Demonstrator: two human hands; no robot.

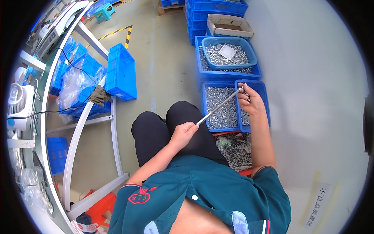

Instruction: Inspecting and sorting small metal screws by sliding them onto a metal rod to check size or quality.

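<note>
A thin metal rod (219, 107) slants across my lap, its lower end gripped by my closed left hand (184, 135). At the rod's far end, my right hand (251, 100) has its fingers curled around several small shiny metal parts (245, 93), with thumb and fingertips against the rod's tip. Below my right hand is a narrow blue bin (266, 117) of small metal parts. Beside it stands a wider blue bin (203, 107) filled with similar silvery pieces. Nearer to me, a red container (246, 172) holds many thin metal rods or long screws.
Farther off, a light blue basin (253, 58) of metal parts rests in a blue crate (200, 72). Stacked blue crates (194, 19) and an open carton (233, 21) stand behind. On the left are a white-framed bench (74, 156), an upright blue crate (121, 72) and a small fan (17, 99).
</note>
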